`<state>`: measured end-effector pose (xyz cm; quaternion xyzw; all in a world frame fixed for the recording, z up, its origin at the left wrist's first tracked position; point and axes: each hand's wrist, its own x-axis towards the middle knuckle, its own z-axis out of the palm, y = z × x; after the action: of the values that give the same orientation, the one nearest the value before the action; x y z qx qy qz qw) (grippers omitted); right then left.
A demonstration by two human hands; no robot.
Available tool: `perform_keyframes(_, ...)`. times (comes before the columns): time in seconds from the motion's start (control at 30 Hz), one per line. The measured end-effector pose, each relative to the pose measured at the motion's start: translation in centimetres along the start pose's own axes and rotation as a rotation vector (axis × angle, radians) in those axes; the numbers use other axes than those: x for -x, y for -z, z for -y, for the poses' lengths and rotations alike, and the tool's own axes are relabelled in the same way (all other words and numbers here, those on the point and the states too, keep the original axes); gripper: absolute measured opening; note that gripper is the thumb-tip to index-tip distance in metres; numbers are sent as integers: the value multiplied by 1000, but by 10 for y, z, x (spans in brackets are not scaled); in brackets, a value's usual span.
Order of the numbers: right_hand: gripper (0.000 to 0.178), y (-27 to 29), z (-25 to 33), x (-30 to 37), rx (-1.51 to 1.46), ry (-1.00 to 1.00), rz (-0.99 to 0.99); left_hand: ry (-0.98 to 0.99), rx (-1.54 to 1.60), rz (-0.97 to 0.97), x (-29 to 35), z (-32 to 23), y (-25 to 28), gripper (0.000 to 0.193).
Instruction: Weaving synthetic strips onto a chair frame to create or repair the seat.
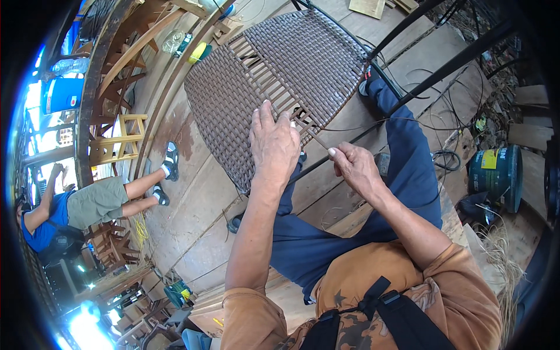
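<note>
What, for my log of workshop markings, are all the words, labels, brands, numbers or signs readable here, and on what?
Green drum at right: pale lettering and a yellow label; I don't copy printed wording.
Blue bucket at left: small mark, too small to read.
Small green container at lower left: yellowish patch, too small to read.

There before the worker lies a woven panel, the left hand on its near part, the right hand just off its edge. I see 1 other person well to the left and, rightward, a bucket beyond a wire coil.
</note>
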<state>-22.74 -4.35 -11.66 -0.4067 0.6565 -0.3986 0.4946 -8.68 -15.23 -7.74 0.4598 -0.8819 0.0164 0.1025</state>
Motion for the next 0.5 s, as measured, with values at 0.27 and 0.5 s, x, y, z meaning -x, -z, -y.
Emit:
perform_keyframes(0.27, 33, -12, -5, 1, -41, -10, -18, 154, 296, 73, -3, 13, -5, 29)
perform_keyframes(0.5, 33, -16, 12, -3, -49, 4, -52, 200, 408, 9, -1, 9, -5, 37)
